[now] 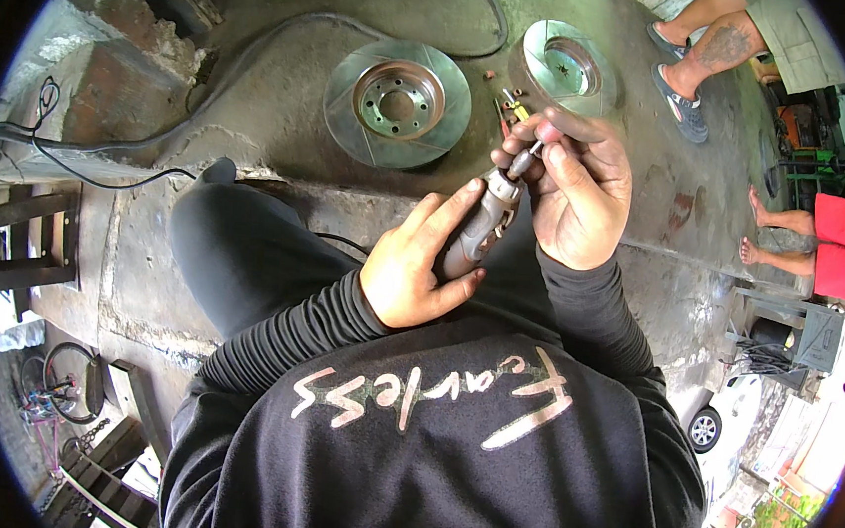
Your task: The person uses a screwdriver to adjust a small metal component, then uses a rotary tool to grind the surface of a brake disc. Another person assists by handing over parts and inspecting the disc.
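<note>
My left hand (410,268) is closed around the grey body of a die grinder (472,236), which tilts up and to the right. A pink mounted grinding stone (549,132) sits on a thin shank at its chuck. My right hand (587,193) pinches the stone between thumb and fingers, and its other fingers curl near the chuck. Beyond my hands two slotted brake discs lie flat on the ground: one brake disc (344,124) ahead of me, another brake disc (536,53) farther to the right. Small loose pieces (490,74) and a yellow tool (520,110) lie between them.
A thick black cable (261,45) curves over the concrete at the far left. At the upper right stands a person in sandals (688,111); bare feet (764,207) of another show lower down. A bicycle (71,380) is at the left, a white car (723,417) at the right.
</note>
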Demonstrator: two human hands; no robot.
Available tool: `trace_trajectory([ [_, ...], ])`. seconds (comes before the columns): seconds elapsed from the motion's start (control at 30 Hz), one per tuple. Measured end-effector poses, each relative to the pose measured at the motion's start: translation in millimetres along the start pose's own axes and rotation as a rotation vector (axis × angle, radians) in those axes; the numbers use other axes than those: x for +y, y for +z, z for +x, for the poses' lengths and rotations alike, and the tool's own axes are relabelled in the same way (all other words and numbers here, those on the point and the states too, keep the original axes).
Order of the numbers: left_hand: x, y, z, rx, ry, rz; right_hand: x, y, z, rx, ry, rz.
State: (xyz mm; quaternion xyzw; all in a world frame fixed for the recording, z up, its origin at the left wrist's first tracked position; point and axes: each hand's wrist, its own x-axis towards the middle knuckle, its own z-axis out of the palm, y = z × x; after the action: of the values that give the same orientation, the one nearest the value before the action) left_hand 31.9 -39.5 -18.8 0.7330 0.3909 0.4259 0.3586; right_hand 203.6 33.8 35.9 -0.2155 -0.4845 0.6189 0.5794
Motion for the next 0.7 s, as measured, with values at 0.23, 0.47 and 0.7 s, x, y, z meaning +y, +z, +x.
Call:
trace_trajectory([
  [0.23,1,-2,1,0.008,-0.048,0.007,8,-2,3,-0.016,0.043,0.031],
  [0.47,-2,-1,2,0.017,-0.053,-0.006,13,-6,6,-0.106,0.015,-0.027],
  [0.7,-3,-2,3,0.026,-0.048,0.020,12,-1,5,-0.045,0.067,-0.045],
])
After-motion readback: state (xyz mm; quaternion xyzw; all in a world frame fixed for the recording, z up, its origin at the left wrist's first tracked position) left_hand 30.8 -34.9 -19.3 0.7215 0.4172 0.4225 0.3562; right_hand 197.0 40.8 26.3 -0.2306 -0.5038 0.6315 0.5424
